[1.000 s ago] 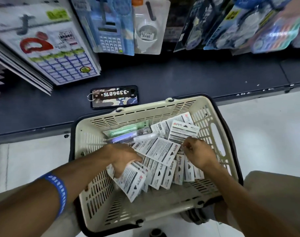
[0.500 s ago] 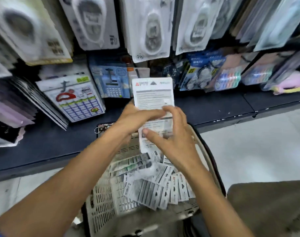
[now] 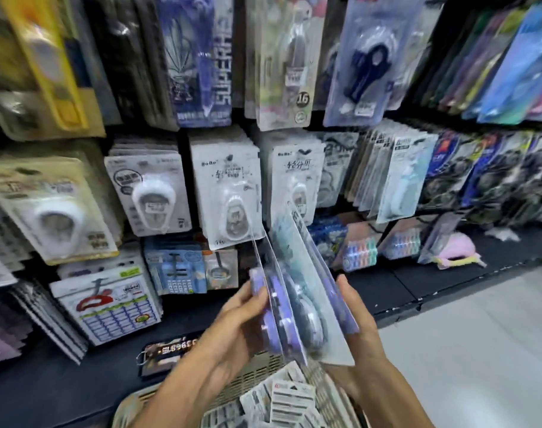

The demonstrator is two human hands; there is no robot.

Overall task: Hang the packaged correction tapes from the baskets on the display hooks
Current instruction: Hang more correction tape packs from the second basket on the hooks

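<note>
Head view, and the display wall (image 3: pixel 294 125) fills everything ahead: rows of hanging blister packs crowd it edge to edge. Straight in front hang white carded correction tapes (image 3: pixel 229 193), stacked several deep, with another white stack (image 3: pixel 152 193) to their left and a third (image 3: pixel 297 177) to their right. Above them, darker pen packs (image 3: pixel 201 57) overlap their tops. Lower left, a calendar-print card (image 3: pixel 109 304) leans on the dark shelf (image 3: pixel 62 381), and a blue calculator pack (image 3: pixel 177 273) stands just beside it. A camouflage-patterned phone (image 3: pixel 167 353) lies flat on that shelf, close to the left forearm. Off to the right, small colourful packs (image 3: pixel 359 251) and a pink item (image 3: pixel 458 248) sit on the shelf too.

Between the hands: a fanned bunch of packaged correction tapes (image 3: pixel 297 298), purple and pale blue, tilted up with their top edges reaching in front of the hanging white cards. The left hand (image 3: pixel 242 319) grips the bunch from the left, fingers curled round its edge. The right hand (image 3: pixel 356 319) holds the right side, thumb up along the outermost card; its fingers are hidden behind.

Down at the bottom edge, the beige basket (image 3: pixel 257 375), with a loose heap of white-backed packages (image 3: pixel 282 403) inside, right under the wrists.

Open room lies on the right: pale floor (image 3: pixel 480 350) running alongside the shelf's front edge. The wall itself is packed tight, and blur smears the upper packs.
</note>
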